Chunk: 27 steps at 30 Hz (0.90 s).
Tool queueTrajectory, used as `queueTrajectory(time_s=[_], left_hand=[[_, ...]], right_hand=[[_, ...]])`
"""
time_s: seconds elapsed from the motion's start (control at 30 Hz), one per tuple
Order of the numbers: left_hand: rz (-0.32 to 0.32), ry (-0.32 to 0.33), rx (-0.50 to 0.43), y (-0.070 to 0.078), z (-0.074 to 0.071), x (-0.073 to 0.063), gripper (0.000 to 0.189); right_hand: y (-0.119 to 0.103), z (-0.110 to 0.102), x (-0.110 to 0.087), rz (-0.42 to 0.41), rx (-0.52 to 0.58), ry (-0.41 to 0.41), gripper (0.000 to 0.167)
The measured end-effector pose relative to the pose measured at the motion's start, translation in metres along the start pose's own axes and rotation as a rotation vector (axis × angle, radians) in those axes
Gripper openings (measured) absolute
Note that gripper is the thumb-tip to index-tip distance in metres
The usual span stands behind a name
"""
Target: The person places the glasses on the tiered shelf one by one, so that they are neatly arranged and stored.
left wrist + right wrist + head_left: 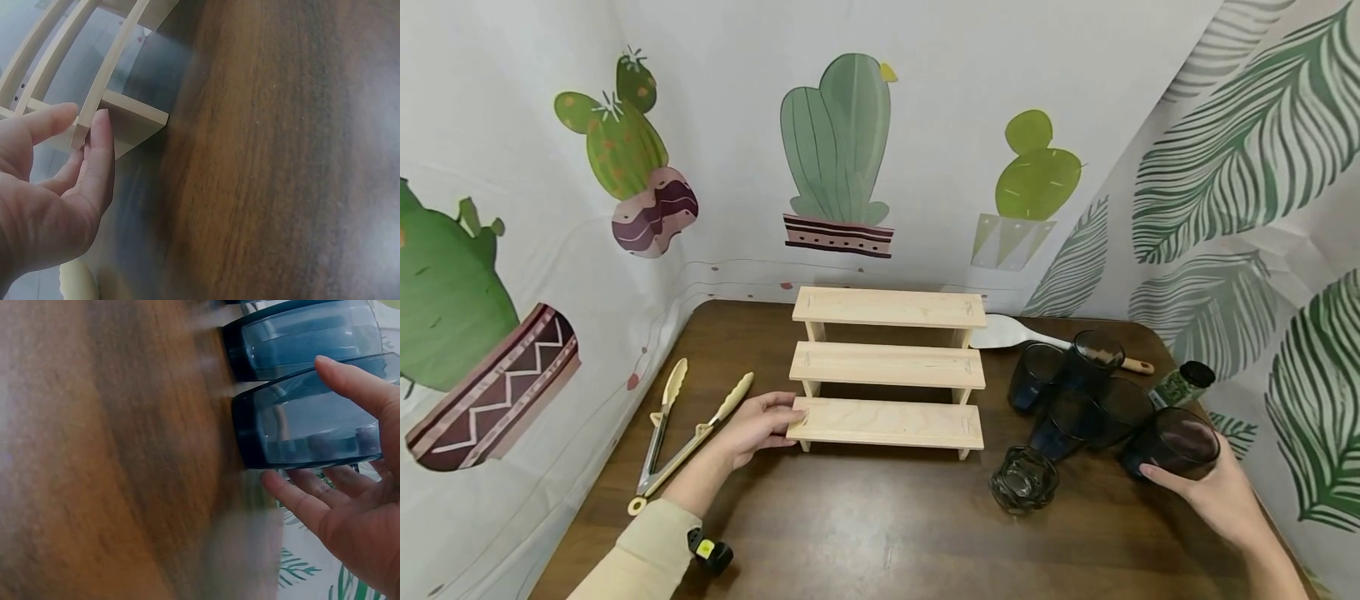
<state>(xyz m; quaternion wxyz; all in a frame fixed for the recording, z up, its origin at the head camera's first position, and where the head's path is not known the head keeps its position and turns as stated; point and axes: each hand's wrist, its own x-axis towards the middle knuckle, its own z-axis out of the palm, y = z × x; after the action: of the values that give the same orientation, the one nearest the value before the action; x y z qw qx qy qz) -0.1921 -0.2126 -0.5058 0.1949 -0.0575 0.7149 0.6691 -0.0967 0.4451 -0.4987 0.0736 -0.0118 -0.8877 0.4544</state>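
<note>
In the head view, a three-step wooden shelf [887, 421] stands at the middle of the table. My left hand [765, 427] pinches the left end of its lowest step, and in the left wrist view the thumb is above the board [100, 94] with fingers below. On the right, my right hand [1217, 492] is round a dark blue glass [1176, 442], thumb on the near side. The right wrist view shows this glass [312, 422] upright on the table, its far fingers partly hidden. Several similar glasses [1063, 421] cluster to its left.
A small clear glass bowl [1024, 481] sits before the cluster. Behind are a spice jar [1183, 383] and a white spatula [1003, 332]. Open tongs [658, 446] lie on the left. Patterned cloth [940, 167] hangs along the back and sides of the table [850, 533].
</note>
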Motion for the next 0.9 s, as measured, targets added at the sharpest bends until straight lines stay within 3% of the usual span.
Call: queueTrajectory(time_s=[0.3,0.6,0.77,0.9], left_hand=[[-0.006,0.002,-0.008,-0.002,0.0,0.001,0.065],[-0.014,-0.001,-0.007,-0.001,0.001,0.001,0.065],[-0.017,0.003,-0.005,-0.002,0.0,0.002,0.065],[-0.007,0.002,-0.004,-0.002,-0.001,0.001,0.065]], right_hand=[[0.001,0.005,-0.008,0.1,-0.069,0.085,0.091],[-0.019,-0.011,-0.008,0.169,-0.162,0.175,0.093],[-0.041,-0.025,-0.001,0.132,-0.229,0.205,0.095],[-0.062,-0.035,0.005,0.084,-0.195,0.239,0.094]])
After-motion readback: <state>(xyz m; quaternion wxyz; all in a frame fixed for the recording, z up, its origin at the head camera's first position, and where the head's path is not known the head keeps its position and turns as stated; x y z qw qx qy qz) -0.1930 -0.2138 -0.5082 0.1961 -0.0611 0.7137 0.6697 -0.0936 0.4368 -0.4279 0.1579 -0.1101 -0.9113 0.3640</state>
